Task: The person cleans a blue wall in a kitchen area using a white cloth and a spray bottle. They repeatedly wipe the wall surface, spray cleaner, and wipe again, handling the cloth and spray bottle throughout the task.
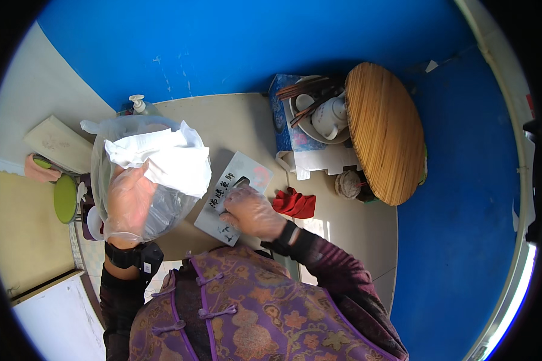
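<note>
My left hand (133,201), in a clear plastic glove, holds crumpled white paper (178,158) that looks like tissue. Around and behind this hand is a translucent plastic bag (169,214), bulging on the left side of the table. My right hand (253,212), also gloved, is over a flat grey box (253,164) that bears dark brush writing and a pink print. Its fingers curl around a small object with a dark end (242,181); most of that object is hidden. A bunched red cloth (294,203) lies just right of my right hand.
Against the blue wall (262,40) stands a pump bottle (137,104). To the right, a patterned carton (282,131) carries a bowl with a white teapot (329,117) and chopsticks (298,90). A round wooden board (384,135) leans there. Green stools (66,198) are at left.
</note>
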The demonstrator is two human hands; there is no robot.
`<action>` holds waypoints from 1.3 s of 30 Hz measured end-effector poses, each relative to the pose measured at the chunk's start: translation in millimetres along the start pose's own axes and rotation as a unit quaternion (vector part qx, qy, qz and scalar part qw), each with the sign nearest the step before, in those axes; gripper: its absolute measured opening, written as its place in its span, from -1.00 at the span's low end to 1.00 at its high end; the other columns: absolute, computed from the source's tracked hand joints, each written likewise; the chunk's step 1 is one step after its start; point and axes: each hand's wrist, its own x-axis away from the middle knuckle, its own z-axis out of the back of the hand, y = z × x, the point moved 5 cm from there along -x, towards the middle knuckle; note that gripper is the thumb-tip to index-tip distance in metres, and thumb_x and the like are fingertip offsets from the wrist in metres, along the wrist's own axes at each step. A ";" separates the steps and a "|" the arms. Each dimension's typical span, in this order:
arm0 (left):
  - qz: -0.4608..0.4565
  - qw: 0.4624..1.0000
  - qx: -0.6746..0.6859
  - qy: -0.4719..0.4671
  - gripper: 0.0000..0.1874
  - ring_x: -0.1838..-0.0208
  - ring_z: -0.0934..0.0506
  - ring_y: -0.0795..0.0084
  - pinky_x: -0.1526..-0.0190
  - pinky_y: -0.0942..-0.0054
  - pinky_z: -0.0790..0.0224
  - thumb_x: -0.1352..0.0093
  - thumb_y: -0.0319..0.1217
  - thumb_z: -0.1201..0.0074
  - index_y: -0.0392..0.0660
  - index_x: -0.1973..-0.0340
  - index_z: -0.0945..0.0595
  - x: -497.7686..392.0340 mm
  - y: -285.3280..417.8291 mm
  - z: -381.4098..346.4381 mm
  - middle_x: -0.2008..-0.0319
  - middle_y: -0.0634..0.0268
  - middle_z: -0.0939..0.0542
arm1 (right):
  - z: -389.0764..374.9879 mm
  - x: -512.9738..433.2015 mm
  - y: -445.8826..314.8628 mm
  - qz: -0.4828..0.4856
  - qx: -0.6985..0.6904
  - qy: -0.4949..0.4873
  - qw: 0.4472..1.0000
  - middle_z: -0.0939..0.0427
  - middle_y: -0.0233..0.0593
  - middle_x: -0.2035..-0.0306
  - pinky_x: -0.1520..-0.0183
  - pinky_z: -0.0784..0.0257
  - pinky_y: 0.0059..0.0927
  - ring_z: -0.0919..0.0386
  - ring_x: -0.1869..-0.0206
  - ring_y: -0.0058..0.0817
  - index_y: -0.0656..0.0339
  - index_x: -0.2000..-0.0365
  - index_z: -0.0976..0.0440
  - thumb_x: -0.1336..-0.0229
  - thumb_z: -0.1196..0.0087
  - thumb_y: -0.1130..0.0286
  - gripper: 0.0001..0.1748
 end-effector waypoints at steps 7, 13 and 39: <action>0.079 0.994 0.069 -0.038 -0.47 -0.34 -0.41 0.05 -0.39 0.04 -0.21 -0.37 -0.64 0.14 -0.30 -0.30 -0.32 0.1 -26.5 -1.4 -0.28 -0.01 -0.43 | 22.3 7.4 -1.7 -0.163 -0.625 0.101 0.756 -0.23 0.07 -0.38 -0.40 -0.19 -0.19 -0.21 -0.41 -0.18 0.31 -0.38 -0.11 -0.26 -0.13 -0.16 -0.05; 0.158 0.984 0.060 -0.059 -0.47 -0.29 -0.45 0.12 -0.34 0.14 -0.29 -0.34 -0.67 0.15 -0.28 -0.26 -0.37 -4.0 -59.3 -7.9 -0.21 0.04 -0.48 | 30.7 -19.6 -12.0 -0.018 -0.851 0.068 0.520 -0.20 -0.02 -0.38 -0.46 -0.14 -0.18 -0.17 -0.44 -0.30 0.41 -0.39 -0.01 0.02 -0.16 -0.45 0.30; -0.253 0.582 -0.729 -0.255 -0.43 -0.10 -0.52 -0.11 -0.12 0.09 -0.43 -0.29 -0.62 0.03 -0.21 -0.26 -0.43 46.2 -71.4 -81.3 -0.12 -0.09 -0.52 | 5.1 0.1 -15.2 -0.156 -0.920 0.193 0.304 -0.44 -0.11 -0.18 -0.29 -0.41 -0.09 -0.48 -0.19 -0.24 0.19 -0.13 -0.33 -0.53 0.25 0.06 -0.55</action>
